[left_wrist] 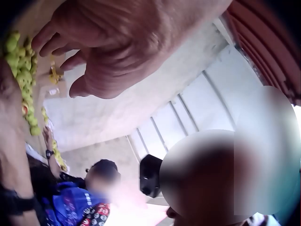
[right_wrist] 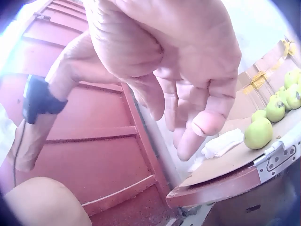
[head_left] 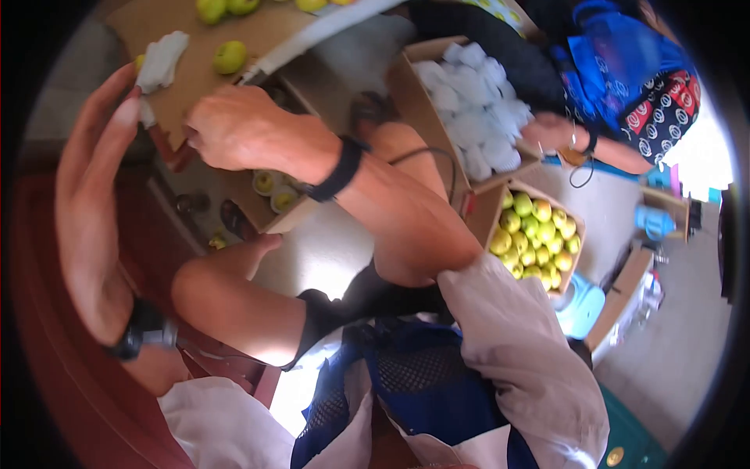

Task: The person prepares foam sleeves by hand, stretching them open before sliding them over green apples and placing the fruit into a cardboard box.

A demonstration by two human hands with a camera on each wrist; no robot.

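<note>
In the head view my left hand (head_left: pixel 94 164) is raised at the left with long, slightly bent fingers. Its fingertips appear beside a white foam net (head_left: pixel 162 62); contact is unclear. The left wrist view shows this hand (left_wrist: pixel 113 47) with fingers apart, holding nothing. My right hand (head_left: pixel 242 125), loosely curled, is over the near edge of the cardboard-covered table (head_left: pixel 183 102). Nothing shows in its grasp in the right wrist view (right_wrist: pixel 188 70), where the net (right_wrist: pixel 223 143) lies on cardboard behind its fingers. A green apple (right_wrist: pixel 258 133) sits near the net.
Boxes hold white foam-wrapped fruit (head_left: pixel 473 109) and bare yellow-green apples (head_left: pixel 535 234). Another box (head_left: pixel 269 219) with wrapped apples is below the table. Another person in blue (head_left: pixel 617 62) reaches toward the foam-wrapped fruit. A red ribbed metal wall (right_wrist: pixel 94 155) stands beside me.
</note>
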